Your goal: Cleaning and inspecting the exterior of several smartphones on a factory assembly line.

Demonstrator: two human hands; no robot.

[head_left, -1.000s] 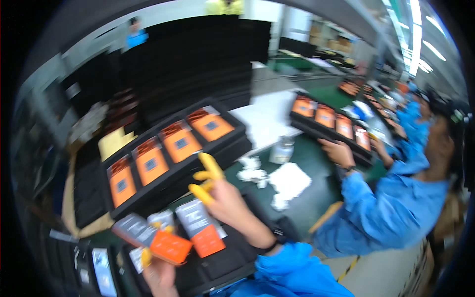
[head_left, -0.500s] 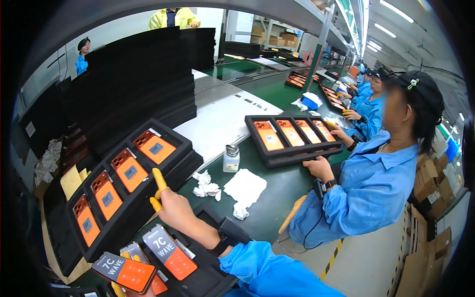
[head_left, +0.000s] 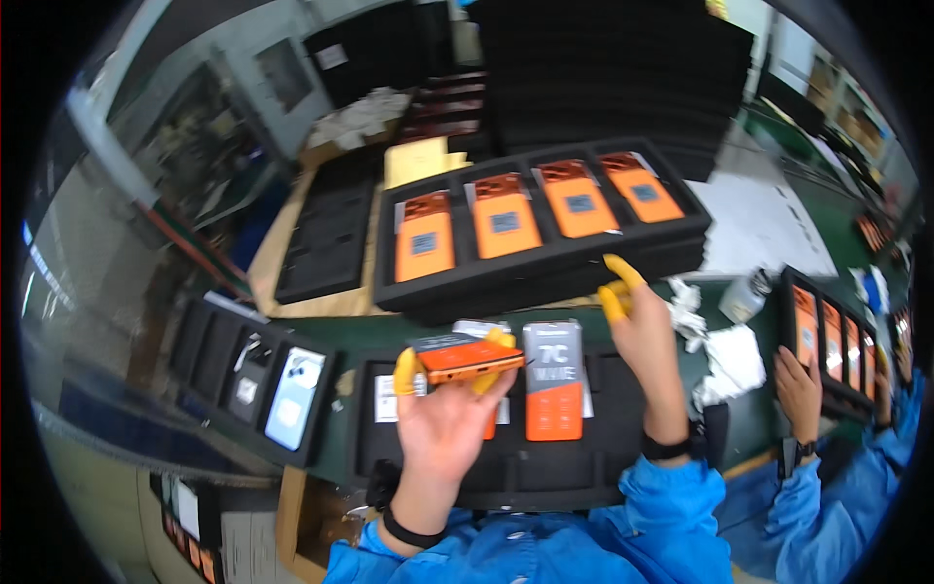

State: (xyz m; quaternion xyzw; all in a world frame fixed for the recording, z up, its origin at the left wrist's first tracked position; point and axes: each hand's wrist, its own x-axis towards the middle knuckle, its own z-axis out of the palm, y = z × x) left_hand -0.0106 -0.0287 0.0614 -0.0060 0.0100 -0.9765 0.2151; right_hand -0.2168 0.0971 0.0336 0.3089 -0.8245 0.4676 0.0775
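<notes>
Green tabletop (head_left: pixel 345 333) stretched before you, with a deep black foam tray (head_left: pixel 545 269) toward the back holding four orange-backed phones (head_left: pixel 504 224) in its slots. Your left hand (head_left: pixel 440 428), wearing yellow finger covers (head_left: pixel 406 373), gripped an orange-edged phone with a grey-and-orange front (head_left: pixel 472 362), nearly edge-on above a shallow black foam tray (head_left: pixel 545 477). Your right hand (head_left: pixel 642 329) was empty near the deep tray's front wall, thumb and forefinger parted; whether it touched the foam could not be told. Just right of the gripped phone, another grey-and-orange-fronted phone (head_left: pixel 554 380) lay on the shallow tray.
</notes>
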